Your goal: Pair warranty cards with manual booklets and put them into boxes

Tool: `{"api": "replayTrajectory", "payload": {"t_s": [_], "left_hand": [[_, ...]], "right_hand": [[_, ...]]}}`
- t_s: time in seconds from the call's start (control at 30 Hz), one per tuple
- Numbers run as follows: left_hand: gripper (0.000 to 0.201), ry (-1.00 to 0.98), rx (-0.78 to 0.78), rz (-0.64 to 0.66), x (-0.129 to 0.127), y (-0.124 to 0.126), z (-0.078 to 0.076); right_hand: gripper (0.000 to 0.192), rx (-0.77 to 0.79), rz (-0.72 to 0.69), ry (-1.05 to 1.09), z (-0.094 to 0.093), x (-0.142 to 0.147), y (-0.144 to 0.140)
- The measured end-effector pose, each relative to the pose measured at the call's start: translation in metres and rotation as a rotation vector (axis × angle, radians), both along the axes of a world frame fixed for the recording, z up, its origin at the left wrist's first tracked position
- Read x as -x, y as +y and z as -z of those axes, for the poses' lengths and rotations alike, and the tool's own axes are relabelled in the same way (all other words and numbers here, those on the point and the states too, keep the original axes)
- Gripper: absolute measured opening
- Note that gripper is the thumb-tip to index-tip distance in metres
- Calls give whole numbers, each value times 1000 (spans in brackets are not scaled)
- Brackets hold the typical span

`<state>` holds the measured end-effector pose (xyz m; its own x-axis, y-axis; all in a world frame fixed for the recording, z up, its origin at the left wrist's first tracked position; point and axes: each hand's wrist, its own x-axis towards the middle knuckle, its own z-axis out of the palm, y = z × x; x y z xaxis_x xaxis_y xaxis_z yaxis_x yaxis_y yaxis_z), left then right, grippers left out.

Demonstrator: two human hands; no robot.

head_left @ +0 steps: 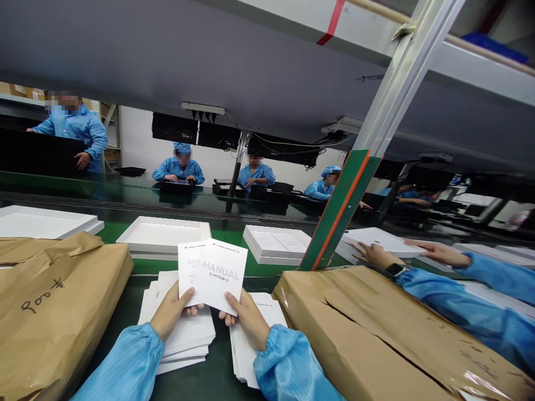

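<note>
Between thumb and fingers, my right hand [244,314] grips a white manual [221,273] printed "MANUAL" and "HYTAB". My left hand [173,312] is closed on a white warranty card [189,278], whose printed front is partly covered by the overlapping manual. Beneath my left hand lies an uneven stack of white leaflets [184,345]. A second stack of white booklets [244,356] sits under my right hand. Both printed pieces are held upright above the stacks, facing me.
Brown paper packages [62,306] [376,328] flank the stacks. White box trays [167,234] [276,243] line the green belt ahead. A green-and-orange post [340,211] rises at right. Beside it, a co-worker's hands [376,256] hold a white box [380,242]. Several people work beyond.
</note>
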<state>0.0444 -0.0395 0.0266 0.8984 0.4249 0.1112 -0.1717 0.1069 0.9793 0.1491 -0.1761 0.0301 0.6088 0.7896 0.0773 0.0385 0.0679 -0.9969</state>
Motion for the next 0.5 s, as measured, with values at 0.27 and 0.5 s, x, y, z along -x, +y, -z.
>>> {"api": "replayTrajectory", "payload": {"t_s": [0.27,0.5], "left_hand": [[21,-15,-167,-408,-4,10,3],[15,107,-132,-633,-23,77,-32]], "right_hand": [[32,-23,55,53,-2,1,0],[30,-5,39,113,-5,0,-1]]}}
